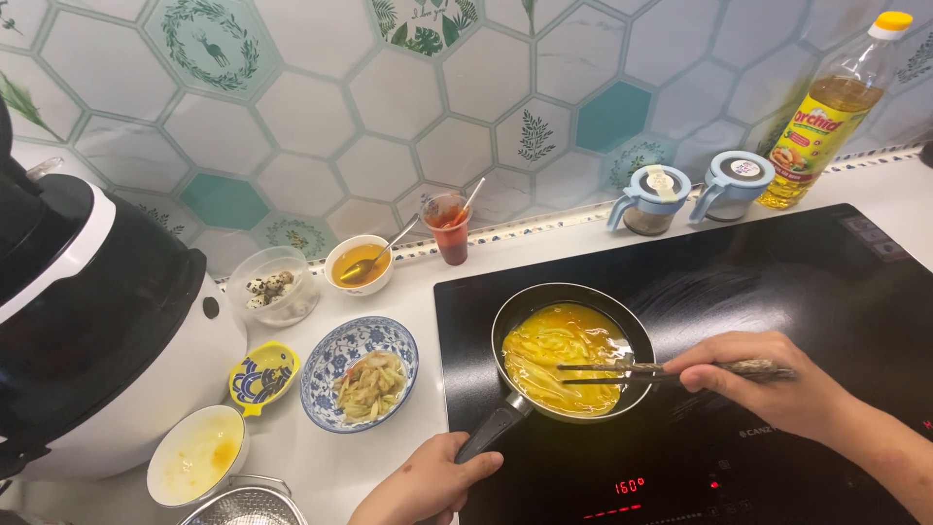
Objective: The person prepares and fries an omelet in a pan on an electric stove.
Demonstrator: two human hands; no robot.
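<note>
The left hand was curled around the dark handle of a small black frying pan of yellow egg on the black glass induction hob. The right hand pinched dark wooden chopsticks, tips in the egg; its forearm ran out of frame.

The left hand comes in from the near edge, fingers curled shut in a grip, thumb lying along the top; the right hand reaches in from the right, forearm angled toward the near right corner, fingers pinched together, knuckles up, pointing left.
</note>
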